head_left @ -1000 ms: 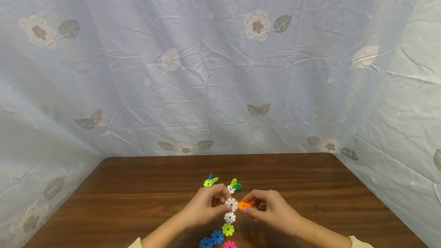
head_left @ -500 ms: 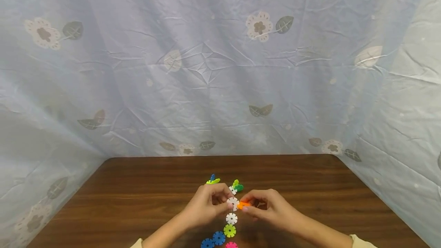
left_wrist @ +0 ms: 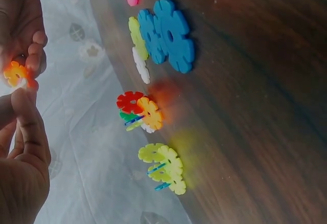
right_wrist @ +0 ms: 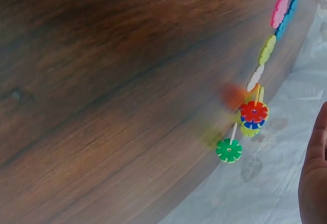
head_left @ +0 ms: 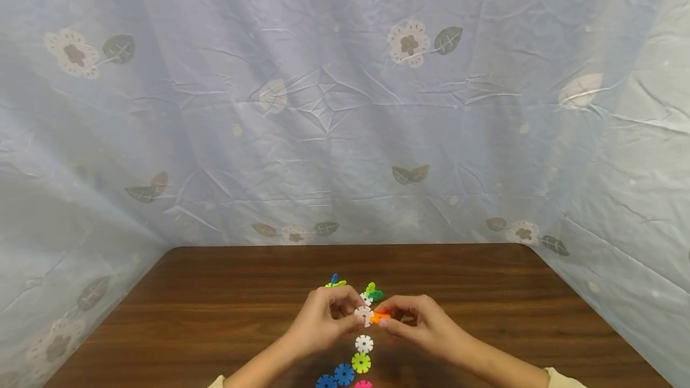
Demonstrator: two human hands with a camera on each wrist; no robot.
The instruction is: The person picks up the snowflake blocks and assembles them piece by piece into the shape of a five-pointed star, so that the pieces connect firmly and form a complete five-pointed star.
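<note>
Above the table, my left hand (head_left: 326, 321) pinches a white notched disc (head_left: 363, 315) between thumb and fingers. From the other side, my right hand (head_left: 417, 321) grips an orange notched disc (head_left: 380, 317), whose edge meets the white one's edge. Whether their slots interlock is too small to tell. The left wrist view has the orange disc (left_wrist: 15, 73) between both hands' fingertips, while the white one is mostly hidden by fingers. Only part of my right hand (right_wrist: 316, 178) appears at the right border of the right wrist view.
A white disc (head_left: 363, 343), a yellow-green disc (head_left: 361, 363), blue discs (head_left: 344, 374) and a pink disc (head_left: 363, 384) lie nearest me. Behind the hands stand joined clusters: a yellow-green one (left_wrist: 168, 162) and one with a red disc (left_wrist: 130, 101). A patterned curtain (head_left: 323, 136) surrounds the table (head_left: 215, 292).
The held white and orange discs have risen slightly away from the white disc on the table. The orange disc has turned, showing more of its edge. Both hands keep their grips.
</note>
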